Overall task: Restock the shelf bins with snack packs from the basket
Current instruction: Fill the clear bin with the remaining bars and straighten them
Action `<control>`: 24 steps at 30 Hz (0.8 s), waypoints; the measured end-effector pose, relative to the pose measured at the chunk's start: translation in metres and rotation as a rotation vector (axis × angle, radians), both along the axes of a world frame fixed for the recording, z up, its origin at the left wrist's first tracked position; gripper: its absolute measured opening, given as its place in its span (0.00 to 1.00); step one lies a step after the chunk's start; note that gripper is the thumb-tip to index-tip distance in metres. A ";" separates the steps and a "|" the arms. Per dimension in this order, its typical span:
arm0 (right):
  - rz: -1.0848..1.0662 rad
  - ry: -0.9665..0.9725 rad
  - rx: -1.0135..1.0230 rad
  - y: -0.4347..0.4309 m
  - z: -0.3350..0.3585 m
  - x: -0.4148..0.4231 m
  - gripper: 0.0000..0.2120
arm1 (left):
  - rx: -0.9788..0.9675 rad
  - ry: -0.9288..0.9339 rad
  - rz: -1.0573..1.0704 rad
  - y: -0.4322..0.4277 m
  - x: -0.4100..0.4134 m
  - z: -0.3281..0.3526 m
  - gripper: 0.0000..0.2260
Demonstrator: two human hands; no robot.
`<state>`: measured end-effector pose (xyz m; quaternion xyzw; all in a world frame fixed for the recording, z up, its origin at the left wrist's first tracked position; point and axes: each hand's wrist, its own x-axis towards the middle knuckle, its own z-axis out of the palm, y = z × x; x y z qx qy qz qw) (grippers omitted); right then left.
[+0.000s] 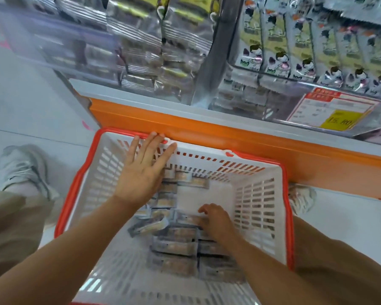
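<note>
Snack packs point(174, 245) lie stacked inside the white basket point(257, 205). I see my left hand point(141, 172) spread flat above them. My right hand point(218, 219) curls down onto the packs, though I cannot tell whether it grips one.

basket point(257, 201): we see moulded plastic, white slotted walls and a red-orange rim, smooth with a dull sheen.
snack packs point(176, 247): we read the wrappers as thin film, glossy and crinkled.
shelf bins point(59, 51): clear hard plastic fronts, catching glare.
shelf ledge point(229, 137): smooth orange face; we cannot tell metal from plastic.
shoe point(24, 170): grey mesh cloth, matt.
trousers point(13, 221): tan cloth, matt.
</note>
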<state>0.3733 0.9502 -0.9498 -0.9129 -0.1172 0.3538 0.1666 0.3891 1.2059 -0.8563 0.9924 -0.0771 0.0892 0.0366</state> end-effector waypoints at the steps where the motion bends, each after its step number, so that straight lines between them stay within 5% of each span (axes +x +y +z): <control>1: 0.021 0.011 -0.036 -0.001 -0.003 -0.001 0.16 | -0.013 -0.012 0.004 -0.001 0.001 -0.001 0.29; 10: 0.113 -0.025 -0.073 -0.002 -0.007 0.003 0.15 | -0.051 -0.009 0.025 -0.007 0.001 -0.001 0.33; 20: -0.151 -0.162 0.364 -0.012 0.062 0.012 0.15 | -0.036 0.086 0.065 -0.019 -0.006 0.029 0.33; 24: -0.289 -0.207 0.549 -0.008 0.108 0.014 0.15 | -0.166 0.192 -0.100 -0.030 -0.012 0.049 0.25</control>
